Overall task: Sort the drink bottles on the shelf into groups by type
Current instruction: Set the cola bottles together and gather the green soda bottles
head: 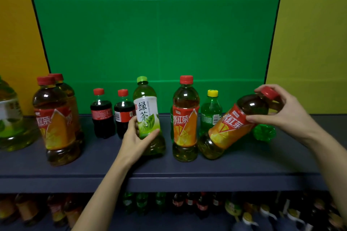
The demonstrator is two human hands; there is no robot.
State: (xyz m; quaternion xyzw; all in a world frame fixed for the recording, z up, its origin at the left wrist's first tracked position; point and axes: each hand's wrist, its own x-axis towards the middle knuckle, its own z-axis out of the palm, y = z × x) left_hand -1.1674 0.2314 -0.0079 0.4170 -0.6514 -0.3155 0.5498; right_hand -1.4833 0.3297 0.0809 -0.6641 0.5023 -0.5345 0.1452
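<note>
Two bottles were in hand on the dark shelf (244,165). The left hand (134,141) had its fingers (152,134) wrapped around the lower half of an upright green tea bottle (147,116). The right hand (281,110) held a red-capped iced tea bottle (232,127) tilted, its fingers (252,118) closed on the shoulder and cap, base resting on the shelf. Between the two hands stood another iced tea bottle (185,120) and, behind it, a yellow-capped green soda bottle (211,112). Just beyond the left fingers were two small cola bottles (102,114), and farther left two more iced tea bottles (54,120).
</note>
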